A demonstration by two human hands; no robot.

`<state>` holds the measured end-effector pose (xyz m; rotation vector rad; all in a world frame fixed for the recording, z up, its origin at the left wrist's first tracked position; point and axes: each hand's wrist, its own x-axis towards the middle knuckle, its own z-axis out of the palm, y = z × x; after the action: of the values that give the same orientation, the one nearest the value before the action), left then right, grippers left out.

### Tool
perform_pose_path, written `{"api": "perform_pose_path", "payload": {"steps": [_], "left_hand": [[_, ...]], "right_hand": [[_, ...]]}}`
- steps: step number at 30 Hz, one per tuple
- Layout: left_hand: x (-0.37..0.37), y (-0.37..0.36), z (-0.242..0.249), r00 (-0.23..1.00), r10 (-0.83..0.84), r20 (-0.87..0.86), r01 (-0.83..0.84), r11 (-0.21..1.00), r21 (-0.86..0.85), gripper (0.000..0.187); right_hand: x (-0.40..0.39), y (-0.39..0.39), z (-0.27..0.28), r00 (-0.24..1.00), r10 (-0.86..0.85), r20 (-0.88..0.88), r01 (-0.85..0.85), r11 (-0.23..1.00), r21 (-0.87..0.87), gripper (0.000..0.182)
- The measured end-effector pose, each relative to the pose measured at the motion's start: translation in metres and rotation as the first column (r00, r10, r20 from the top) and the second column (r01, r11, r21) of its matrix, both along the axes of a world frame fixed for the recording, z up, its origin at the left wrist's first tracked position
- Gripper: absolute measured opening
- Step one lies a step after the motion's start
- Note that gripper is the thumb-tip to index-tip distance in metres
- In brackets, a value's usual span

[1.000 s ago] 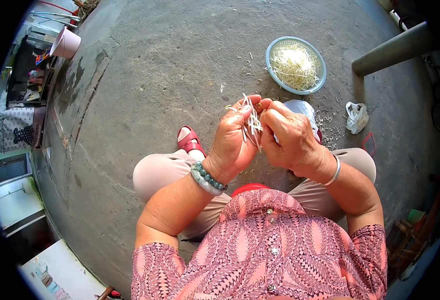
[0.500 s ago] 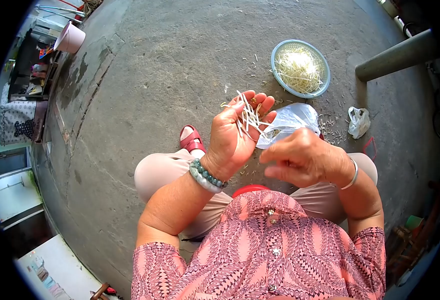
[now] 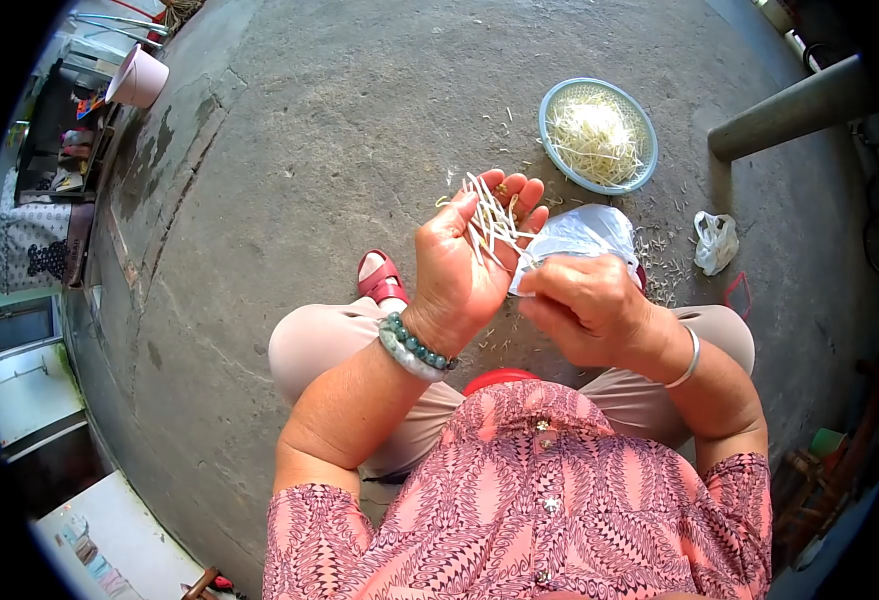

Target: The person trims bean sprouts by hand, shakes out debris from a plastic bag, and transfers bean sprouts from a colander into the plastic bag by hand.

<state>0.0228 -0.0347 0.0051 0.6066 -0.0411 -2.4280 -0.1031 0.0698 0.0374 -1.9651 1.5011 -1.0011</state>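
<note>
The left hand (image 3: 468, 262) is facing palm up at centre, fingers half curled, cradling several white sprouts (image 3: 495, 228), too overlapped to count. The right hand (image 3: 595, 308) is hovering right of centre, fingers bent; whether it is gripping anything, I cannot tell. One basket (image 3: 550, 115) is holding one sprout heap (image 3: 600, 140) at upper right, above two plastic bags (image 3: 588, 236).

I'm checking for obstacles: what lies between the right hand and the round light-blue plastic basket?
In the head view, a translucent white plastic bag lies between the right hand and the round light-blue plastic basket.
</note>
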Motion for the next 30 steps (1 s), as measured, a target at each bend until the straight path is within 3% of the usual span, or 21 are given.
{"api": "perform_pose_path", "payload": {"steps": [1, 4, 10, 16, 22, 25, 28, 30], "left_hand": [[-0.002, 0.002, -0.001, 1.000, -0.001, 0.006, 0.001, 1.000, -0.004, 0.030], [-0.008, 0.007, -0.002, 1.000, -0.008, 0.030, 0.009, 0.999, -0.037, 0.030], [-0.013, 0.010, -0.002, 0.996, 0.008, 0.088, -0.004, 0.999, -0.044, 0.028], [-0.015, 0.012, -0.002, 0.993, 0.010, 0.119, -0.003, 0.998, -0.058, 0.022], [-0.017, 0.011, -0.002, 0.998, 0.001, 0.059, -0.002, 1.000, 0.014, 0.020], [-0.013, 0.007, -0.003, 1.000, 0.003, 0.018, -0.004, 0.999, 0.034, 0.021], [-0.010, 0.006, -0.002, 0.998, -0.007, 0.055, 0.006, 1.000, 0.029, 0.023], [-0.009, 0.007, -0.007, 0.999, -0.029, 0.026, 0.028, 0.999, 0.034, 0.025]], "right_hand": [[0.004, -0.001, -0.003, 0.991, -0.108, -0.081, 0.100, 0.990, -0.098, 0.011], [0.007, -0.009, -0.012, 0.975, -0.169, -0.144, 0.144, 0.975, -0.170, 0.011], [0.008, -0.013, -0.021, 0.964, -0.182, -0.196, 0.169, 0.982, -0.083, 0.012], [0.008, -0.013, -0.019, 0.974, -0.192, -0.119, 0.183, 0.980, -0.079, 0.011], [0.004, -0.012, -0.008, 0.988, -0.145, -0.056, 0.139, 0.985, -0.099, 0.011], [0.001, -0.005, 0.005, 0.997, 0.058, -0.040, -0.059, 0.998, -0.017, 0.012], [-0.009, -0.001, 0.024, 0.962, 0.267, 0.055, -0.273, 0.940, 0.205, 0.015], [-0.016, -0.003, 0.024, 0.971, 0.224, 0.087, -0.235, 0.961, 0.144, 0.015]]}}
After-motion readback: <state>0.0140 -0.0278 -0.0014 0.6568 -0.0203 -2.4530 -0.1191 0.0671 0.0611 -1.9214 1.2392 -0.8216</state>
